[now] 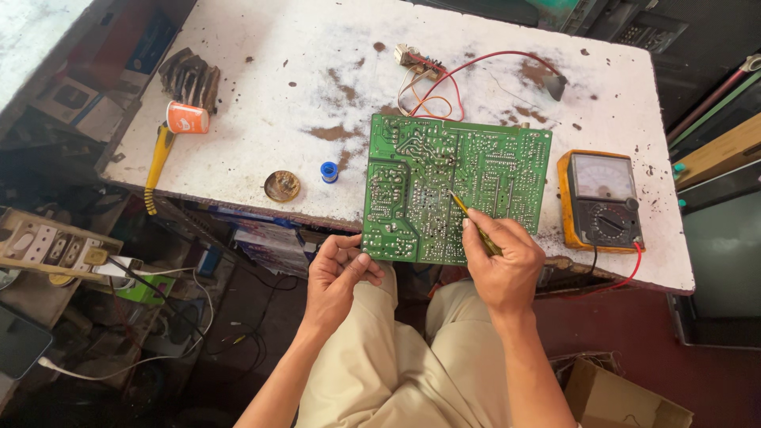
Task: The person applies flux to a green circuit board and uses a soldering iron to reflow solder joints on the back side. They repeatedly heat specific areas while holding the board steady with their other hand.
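Observation:
A green circuit board (444, 170) lies solder side up at the near edge of a worn white table (261, 79). My left hand (339, 273) pinches the board's near left corner. My right hand (501, 257) grips a thin yellow-handled tool (464, 208) like a pen, its tip touching the board near the middle. Red and orange wires (444, 79) run from the board's far edge to a small part (412, 57) farther back.
An orange analog multimeter (601, 200) sits right of the board, a red lead trailing off the table edge. A round solder tin (282, 186), a blue spool (329, 171), an orange cup (188, 118) and a yellow-handled tool (158, 162) lie at the left. Clutter fills the floor at the left.

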